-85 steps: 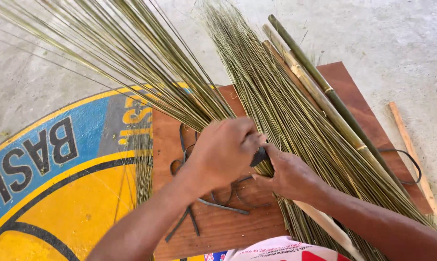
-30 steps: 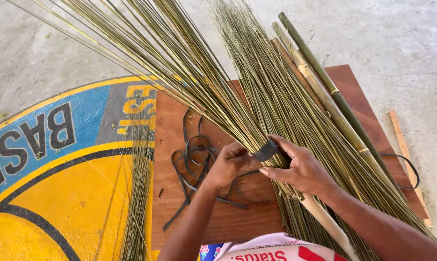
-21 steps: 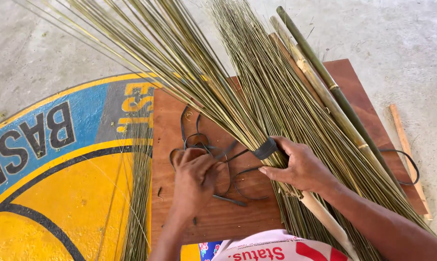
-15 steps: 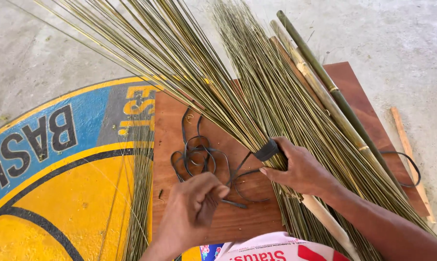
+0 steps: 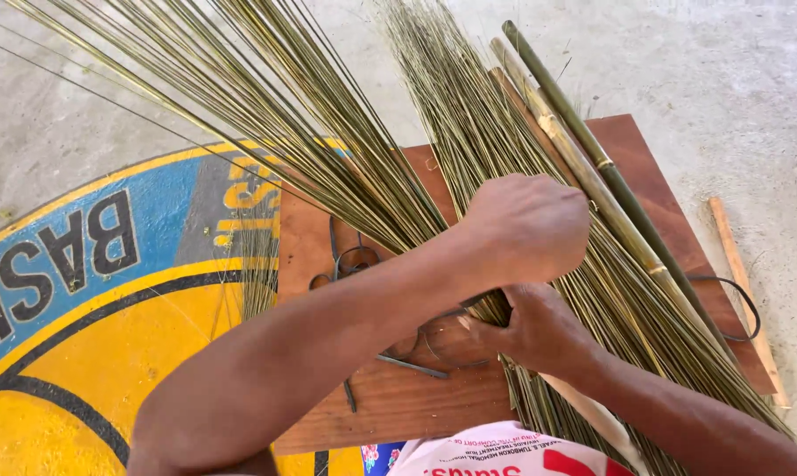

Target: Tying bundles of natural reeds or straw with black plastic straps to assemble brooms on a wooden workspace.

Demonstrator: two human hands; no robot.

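Both hands work the same spot: my left hand [image 5: 526,229] reaches across, fingers curled down over the bundle of thin green sticks [image 5: 469,167], and my right hand [image 5: 535,330] is closed around the bundle's gathered neck below it. That bundle fans out over the brown board [image 5: 390,405], dark strap loops [image 5: 363,264] beside it, bamboo poles [image 5: 592,176] alongside.

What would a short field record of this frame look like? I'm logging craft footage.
left hand: reaching across, resting on the fanned bundle of thin green-yellow plant sticks
right hand: gripping the bundle's gathered end
second stick bundle: lying beside the first
bamboo poles: along the right
black straps: loose on the brown wooden board
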